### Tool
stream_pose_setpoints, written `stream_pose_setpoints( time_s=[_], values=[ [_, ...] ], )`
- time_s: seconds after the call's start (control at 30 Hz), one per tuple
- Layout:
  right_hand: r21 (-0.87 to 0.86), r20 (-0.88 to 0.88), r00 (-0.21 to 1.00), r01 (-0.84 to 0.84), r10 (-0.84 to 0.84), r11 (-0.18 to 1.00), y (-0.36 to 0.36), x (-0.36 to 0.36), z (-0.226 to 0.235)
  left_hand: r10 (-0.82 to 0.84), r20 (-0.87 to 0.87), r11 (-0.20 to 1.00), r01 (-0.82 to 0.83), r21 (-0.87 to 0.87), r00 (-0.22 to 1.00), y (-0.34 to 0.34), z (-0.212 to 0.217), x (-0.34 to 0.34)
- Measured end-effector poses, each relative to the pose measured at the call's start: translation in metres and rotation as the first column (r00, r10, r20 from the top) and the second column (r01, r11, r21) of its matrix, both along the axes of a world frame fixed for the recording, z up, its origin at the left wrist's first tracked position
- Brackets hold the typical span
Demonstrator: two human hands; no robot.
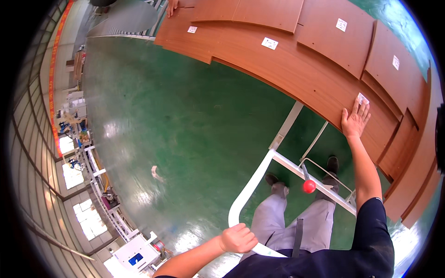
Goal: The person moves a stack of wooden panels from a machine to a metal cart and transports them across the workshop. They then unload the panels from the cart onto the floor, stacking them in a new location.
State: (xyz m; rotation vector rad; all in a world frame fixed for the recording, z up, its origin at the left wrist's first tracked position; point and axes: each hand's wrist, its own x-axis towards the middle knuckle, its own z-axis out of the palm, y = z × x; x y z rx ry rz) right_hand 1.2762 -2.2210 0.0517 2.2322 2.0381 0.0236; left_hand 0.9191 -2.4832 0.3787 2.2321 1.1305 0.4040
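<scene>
My left hand (238, 238) is closed around a white bent-tube handle (248, 194), low in front of my body. The handle joins a white metal frame (315, 181), and a lever with a red ball knob (309, 186) rises beside it. Stacked, partly overlapping brown wood-grain panels (292, 65) lie above the frame. My right hand (355, 123) rests on the panels near their closer edge, fingers stretched out and pressing flat. Its fingertips touch a white label (363, 98). More white labels are stuck on the other panels.
Another person's hand (172, 7) touches the far left end of the panels. A roller conveyor (134, 35) stands beyond that end. Green floor (162, 116) spreads to the left, and machines (134, 255) line the wall. My feet are under the frame.
</scene>
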Motion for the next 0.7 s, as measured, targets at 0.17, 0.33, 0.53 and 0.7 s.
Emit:
stream_pose_setpoints(
  time_s=[0.17,0.33,0.53,0.7],
  values=[
    [-0.087,0.064,0.997,0.049,-0.044,0.995,0.003,-0.008,0.007,-0.002,0.086,1.000,0.002,0.004,0.996,-0.025,0.002,0.046],
    [-0.120,0.079,0.995,0.076,-0.066,0.990,0.001,-0.021,0.024,-0.255,0.225,0.919,0.309,-0.246,0.940,-0.051,0.000,0.079],
    [-0.098,0.059,0.995,0.084,-0.078,0.992,0.001,-0.022,0.024,0.261,0.431,0.856,0.000,-0.518,0.864,0.015,-0.026,0.022],
    [-0.020,0.022,0.999,0.047,-0.047,0.999,0.001,-0.013,0.020,0.336,-0.147,0.801,-0.364,-0.475,0.930,0.079,-0.114,-0.011]
  ],
)
